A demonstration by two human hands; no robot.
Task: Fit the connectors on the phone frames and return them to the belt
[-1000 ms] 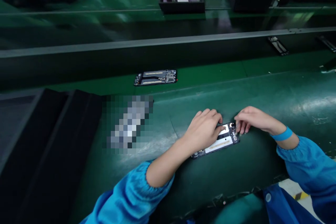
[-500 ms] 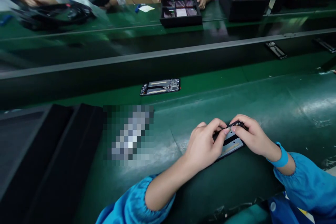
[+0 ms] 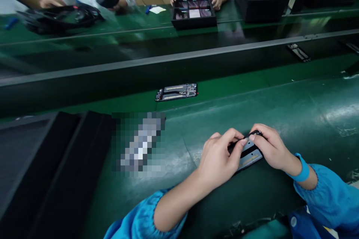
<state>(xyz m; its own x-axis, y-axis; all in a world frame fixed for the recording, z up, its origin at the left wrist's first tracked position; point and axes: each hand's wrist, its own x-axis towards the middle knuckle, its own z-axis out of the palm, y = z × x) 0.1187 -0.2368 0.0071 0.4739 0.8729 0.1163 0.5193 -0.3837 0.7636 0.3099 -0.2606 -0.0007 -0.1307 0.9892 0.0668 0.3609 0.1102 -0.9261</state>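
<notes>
Green table (image 3: pixel 294 112) seen from above, with black foam slabs (image 3: pixel 42 164) stacked at its left end and a narrow belt (image 3: pixel 238 78) running along its far side. Beyond the belt, a divided black tray (image 3: pixel 193 26) holds flat pinkish parts in its compartments, with a co-worker's hand (image 3: pixel 215 2) at its rim. A second black tray (image 3: pixel 259 9) stands to its right, its contents too dark to tell. A spare phone frame (image 3: pixel 176 92) lies flat and untouched on the belt. The phone frame (image 3: pixel 249 156) being worked lies near the table's front edge, between the two hands. The left hand (image 3: pixel 218 157) grasps it across the middle, thumb and forefinger pinched at its far end. The right hand (image 3: pixel 270 147) closes over that same end, its fingertips meeting those of the left. The step in hand appears to be fingertip work on a small part at that end, which calls for a steady frame and light, exact pressure.
</notes>
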